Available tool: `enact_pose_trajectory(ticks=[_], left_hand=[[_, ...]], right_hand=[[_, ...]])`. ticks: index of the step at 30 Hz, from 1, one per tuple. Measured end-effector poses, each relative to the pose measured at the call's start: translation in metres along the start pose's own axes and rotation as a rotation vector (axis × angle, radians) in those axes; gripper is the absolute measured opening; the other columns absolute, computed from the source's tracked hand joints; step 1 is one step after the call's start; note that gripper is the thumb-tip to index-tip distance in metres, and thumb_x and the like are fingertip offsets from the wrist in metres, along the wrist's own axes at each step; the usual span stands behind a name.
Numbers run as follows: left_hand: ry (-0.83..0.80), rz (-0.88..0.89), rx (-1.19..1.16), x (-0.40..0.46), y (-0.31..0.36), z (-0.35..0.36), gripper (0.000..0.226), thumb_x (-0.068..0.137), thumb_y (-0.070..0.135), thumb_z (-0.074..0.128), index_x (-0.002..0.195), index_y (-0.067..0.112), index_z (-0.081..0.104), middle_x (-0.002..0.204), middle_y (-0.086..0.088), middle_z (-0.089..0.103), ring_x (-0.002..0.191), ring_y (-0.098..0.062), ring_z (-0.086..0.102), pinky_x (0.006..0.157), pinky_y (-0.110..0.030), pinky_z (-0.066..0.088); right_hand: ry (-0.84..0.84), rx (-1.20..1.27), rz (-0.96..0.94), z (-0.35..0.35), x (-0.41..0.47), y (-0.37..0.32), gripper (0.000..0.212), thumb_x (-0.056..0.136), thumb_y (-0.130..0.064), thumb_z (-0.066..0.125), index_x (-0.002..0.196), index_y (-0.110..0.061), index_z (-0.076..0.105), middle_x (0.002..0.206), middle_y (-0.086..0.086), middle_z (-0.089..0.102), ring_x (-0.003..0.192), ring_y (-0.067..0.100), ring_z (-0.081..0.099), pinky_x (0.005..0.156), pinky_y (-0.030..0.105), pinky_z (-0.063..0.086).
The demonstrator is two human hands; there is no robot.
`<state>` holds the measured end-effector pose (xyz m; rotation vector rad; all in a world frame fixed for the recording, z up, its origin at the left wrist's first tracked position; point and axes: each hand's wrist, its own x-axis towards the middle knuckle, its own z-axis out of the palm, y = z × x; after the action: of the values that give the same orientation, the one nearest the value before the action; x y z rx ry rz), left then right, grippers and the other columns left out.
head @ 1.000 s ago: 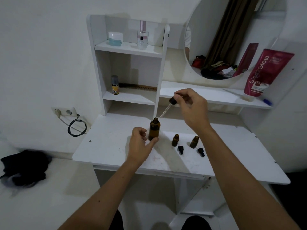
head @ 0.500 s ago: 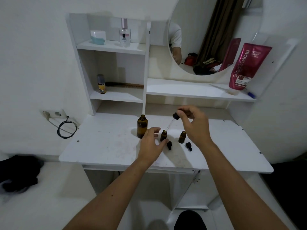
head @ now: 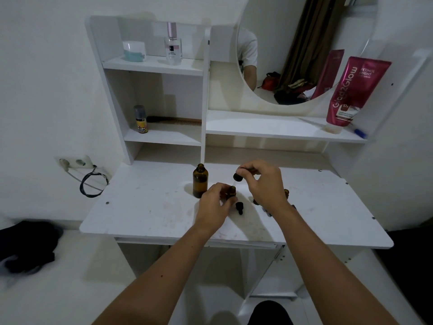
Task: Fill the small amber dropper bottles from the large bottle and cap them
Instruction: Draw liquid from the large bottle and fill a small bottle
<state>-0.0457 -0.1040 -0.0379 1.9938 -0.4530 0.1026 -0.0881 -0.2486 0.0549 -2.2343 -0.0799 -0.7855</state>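
Pinching the black rubber bulb of the glass dropper point(head: 237, 177) between thumb and fingertips of the right hand point(head: 262, 184), pipette pointing down toward the mouth of the first small amber glass dropper bottle point(head: 231, 193). Steadying that bottle with the left hand point(head: 214, 207), fingers curled around its near side, thumb partly hidden; firmness of the hold not determinable. Bottle standing upright near the desk's centre.

Judged step: discharging liquid into the first small bottle. Advisable: keeping the pipette tip centred over the narrow neck, squeezing slowly, holding the bottle upright.

Standing at ten o'clock from the held bottle, just beside the left hand: large brown amber glass bottle point(head: 200, 181), open. Lying at five o'clock, just beside the left fingertips: small black dropper cap point(head: 239, 207), at risk of being knocked. Showing at three o'clock, mostly hidden behind the right wrist: second small amber bottle point(head: 286, 192); fill level not determinable. Resting on the scuffed white desk top point(head: 145, 207), all of the above.
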Motion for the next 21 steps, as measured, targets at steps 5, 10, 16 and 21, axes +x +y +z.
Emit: enact_pose_trajectory(ticks=[5,10,16,21], left_hand=[[-0.002,-0.005,0.008,-0.0007,-0.0013,0.0002,0.027,0.092,0.026,0.076,0.117,0.024,0.067,0.111,0.011,0.071,0.098,-0.005,0.067,0.092,-0.017,0.053],[-0.006,-0.009,0.01,0.0,-0.0015,0.0003,0.027,0.092,0.026,0.075,0.118,0.023,0.066,0.113,0.011,0.071,0.1,-0.006,0.067,0.095,-0.021,0.054],[-0.016,-0.017,0.008,0.0002,-0.0014,0.0008,0.027,0.092,0.025,0.075,0.118,0.022,0.067,0.114,0.009,0.072,0.103,-0.01,0.068,0.099,-0.032,0.057],[-0.016,-0.004,0.022,0.001,-0.0017,0.0001,0.026,0.093,0.025,0.074,0.117,0.024,0.066,0.113,0.01,0.071,0.103,-0.01,0.067,0.098,-0.034,0.057]], right_hand=[[0.008,-0.007,0.002,0.0051,-0.0031,0.0017,0.007,0.092,-0.01,0.074,0.086,-0.012,0.077,0.082,-0.009,0.074,0.08,0.002,0.068,0.075,0.007,0.048],[-0.056,0.016,0.073,0.0076,-0.0036,0.0034,0.011,0.094,-0.018,0.073,0.104,-0.013,0.077,0.096,-0.006,0.075,0.087,0.001,0.07,0.08,0.005,0.048],[-0.017,0.076,0.137,0.0104,-0.0059,0.0022,0.004,0.092,-0.013,0.075,0.09,-0.014,0.078,0.089,-0.007,0.075,0.085,0.005,0.071,0.079,0.013,0.052],[-0.001,0.072,0.128,0.0106,-0.0043,0.0017,0.01,0.09,-0.008,0.075,0.081,-0.013,0.077,0.084,-0.006,0.075,0.085,0.01,0.071,0.08,0.024,0.056]])
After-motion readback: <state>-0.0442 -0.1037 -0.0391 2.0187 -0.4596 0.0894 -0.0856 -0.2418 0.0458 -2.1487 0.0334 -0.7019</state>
